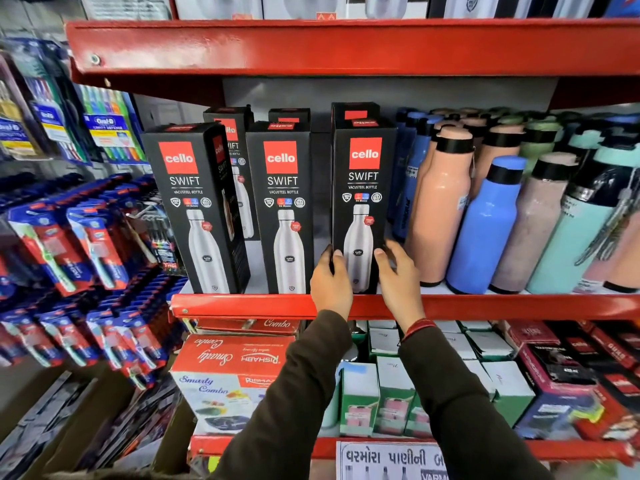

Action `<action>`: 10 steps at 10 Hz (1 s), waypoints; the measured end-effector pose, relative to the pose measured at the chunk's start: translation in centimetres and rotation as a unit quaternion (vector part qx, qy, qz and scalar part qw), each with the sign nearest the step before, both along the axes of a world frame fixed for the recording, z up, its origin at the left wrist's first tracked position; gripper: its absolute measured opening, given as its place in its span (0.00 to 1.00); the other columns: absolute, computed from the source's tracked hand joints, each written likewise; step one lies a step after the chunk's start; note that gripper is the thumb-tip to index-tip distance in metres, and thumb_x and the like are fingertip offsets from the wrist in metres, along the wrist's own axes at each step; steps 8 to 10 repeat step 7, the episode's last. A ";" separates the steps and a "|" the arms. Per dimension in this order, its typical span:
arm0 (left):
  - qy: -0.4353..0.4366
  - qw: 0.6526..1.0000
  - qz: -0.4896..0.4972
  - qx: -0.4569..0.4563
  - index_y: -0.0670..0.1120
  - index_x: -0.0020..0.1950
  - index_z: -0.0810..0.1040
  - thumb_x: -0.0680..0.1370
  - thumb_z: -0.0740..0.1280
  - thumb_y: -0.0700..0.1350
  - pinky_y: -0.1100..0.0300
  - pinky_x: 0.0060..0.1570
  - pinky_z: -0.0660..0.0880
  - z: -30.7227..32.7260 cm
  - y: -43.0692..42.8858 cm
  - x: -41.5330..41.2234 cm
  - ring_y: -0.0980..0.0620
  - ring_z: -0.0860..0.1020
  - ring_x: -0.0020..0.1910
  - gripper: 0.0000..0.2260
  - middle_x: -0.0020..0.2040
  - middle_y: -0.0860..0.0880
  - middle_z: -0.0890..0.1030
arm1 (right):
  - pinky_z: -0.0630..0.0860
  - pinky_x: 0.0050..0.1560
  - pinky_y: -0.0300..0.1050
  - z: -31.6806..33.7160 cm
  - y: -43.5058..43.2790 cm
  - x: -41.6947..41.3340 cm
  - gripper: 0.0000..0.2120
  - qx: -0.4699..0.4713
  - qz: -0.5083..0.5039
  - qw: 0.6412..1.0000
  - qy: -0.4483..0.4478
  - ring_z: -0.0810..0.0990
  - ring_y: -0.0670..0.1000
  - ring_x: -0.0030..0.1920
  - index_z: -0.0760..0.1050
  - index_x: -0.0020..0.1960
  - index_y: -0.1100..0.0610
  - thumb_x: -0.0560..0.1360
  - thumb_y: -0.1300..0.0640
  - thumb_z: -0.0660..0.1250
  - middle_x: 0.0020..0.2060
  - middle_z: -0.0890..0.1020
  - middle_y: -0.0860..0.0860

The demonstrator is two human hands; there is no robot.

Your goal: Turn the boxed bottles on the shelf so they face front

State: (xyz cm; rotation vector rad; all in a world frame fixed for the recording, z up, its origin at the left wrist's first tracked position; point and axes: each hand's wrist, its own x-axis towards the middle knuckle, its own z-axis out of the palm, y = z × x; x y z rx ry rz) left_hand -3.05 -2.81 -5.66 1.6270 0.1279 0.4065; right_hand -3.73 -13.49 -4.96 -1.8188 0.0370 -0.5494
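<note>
Three black boxed bottles stand in a front row on the red shelf [242, 304]. The left box [188, 206] is turned slightly, showing its right side. The middle box [282, 209] and the right box [362, 188] face front. My left hand [330, 282] grips the lower left edge of the right box. On that box's lower right corner rests my right hand [398, 275], fingers spread against it. More black boxes [228, 133] stand behind the front row.
Loose bottles in peach [440, 209], blue [485, 230] and teal [571, 237] crowd the shelf just right of the boxes. Toothbrush packs [86, 244] hang at left. A red shelf [346, 46] runs overhead, and boxed goods [228, 372] fill the shelf below.
</note>
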 end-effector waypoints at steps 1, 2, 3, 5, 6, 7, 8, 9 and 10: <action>0.000 1.000 0.001 0.019 0.45 0.72 0.73 0.83 0.58 0.49 0.56 0.71 0.67 -0.1 0.3 -0.9 0.48 0.74 0.69 0.19 0.69 0.46 0.77 | 0.68 0.61 0.39 -0.1 0.0 -0.7 0.18 -0.003 -0.002 1.000 -0.002 0.75 0.44 0.59 0.71 0.70 0.55 0.82 0.54 0.61 0.58 0.76 0.47; -0.003 0.999 -0.001 0.051 0.46 0.72 0.71 0.83 0.57 0.51 0.57 0.70 0.66 -0.3 0.5 -1.6 0.48 0.73 0.70 0.19 0.70 0.47 0.77 | 0.70 0.63 0.40 -0.4 -0.2 -1.0 0.16 -0.006 -0.001 1.000 -0.012 0.77 0.46 0.59 0.73 0.69 0.55 0.81 0.55 0.61 0.59 0.79 0.50; -0.006 0.998 0.003 0.061 0.46 0.72 0.71 0.83 0.57 0.51 0.57 0.70 0.67 -0.4 0.6 -2.1 0.48 0.74 0.70 0.19 0.70 0.47 0.77 | 0.70 0.61 0.39 -0.2 -0.1 -1.4 0.16 -0.007 -0.002 1.000 -0.013 0.77 0.46 0.59 0.73 0.68 0.56 0.81 0.56 0.61 0.56 0.79 0.48; -0.001 0.998 -0.011 0.063 0.44 0.73 0.71 0.84 0.57 0.50 0.58 0.69 0.67 0.1 0.7 -2.7 0.48 0.74 0.70 0.20 0.70 0.45 0.76 | 0.69 0.62 0.39 0.0 0.0 -1.8 0.16 -0.017 -0.001 1.000 -0.002 0.76 0.46 0.60 0.72 0.69 0.56 0.82 0.55 0.60 0.60 0.79 0.51; -0.002 0.999 -0.019 0.048 0.43 0.73 0.71 0.84 0.57 0.48 0.61 0.68 0.65 0.3 0.9 -2.6 0.47 0.73 0.71 0.19 0.70 0.44 0.76 | 0.69 0.62 0.40 0.1 0.0 -1.9 0.16 -0.029 0.005 1.000 0.003 0.77 0.50 0.64 0.71 0.69 0.56 0.82 0.56 0.59 0.63 0.79 0.54; -0.032 0.999 -0.023 0.028 0.44 0.74 0.67 0.84 0.58 0.48 0.63 0.70 0.62 0.8 0.9 -3.3 0.50 0.70 0.73 0.20 0.73 0.46 0.72 | 0.68 0.65 0.41 1.1 -0.2 -2.6 0.19 -0.026 0.001 1.000 0.002 0.73 0.48 0.67 0.69 0.72 0.57 0.82 0.55 0.59 0.68 0.76 0.53; -0.032 0.999 -0.023 0.028 0.44 0.74 0.67 0.84 0.58 0.48 0.63 0.70 0.62 0.8 0.9 -3.3 0.50 0.70 0.73 0.20 0.73 0.46 0.72 | 0.68 0.65 0.41 1.1 -0.2 -2.6 0.19 -0.026 0.001 1.000 0.002 0.73 0.48 0.67 0.69 0.72 0.57 0.82 0.55 0.59 0.68 0.76 0.53; -0.032 0.999 -0.023 0.028 0.44 0.74 0.67 0.84 0.58 0.48 0.63 0.70 0.62 0.8 0.9 -3.3 0.50 0.70 0.73 0.20 0.73 0.46 0.72 | 0.68 0.65 0.41 1.1 -0.2 -2.6 0.19 -0.026 0.001 1.000 0.002 0.73 0.48 0.67 0.69 0.72 0.57 0.82 0.55 0.59 0.68 0.76 0.53; -0.032 0.999 -0.023 0.028 0.44 0.74 0.67 0.84 0.58 0.48 0.63 0.70 0.62 0.8 0.9 -3.3 0.50 0.70 0.73 0.20 0.73 0.46 0.72 | 0.68 0.65 0.41 1.1 -0.2 -2.6 0.19 -0.026 0.001 1.000 0.002 0.73 0.48 0.67 0.69 0.72 0.57 0.82 0.55 0.59 0.68 0.76 0.53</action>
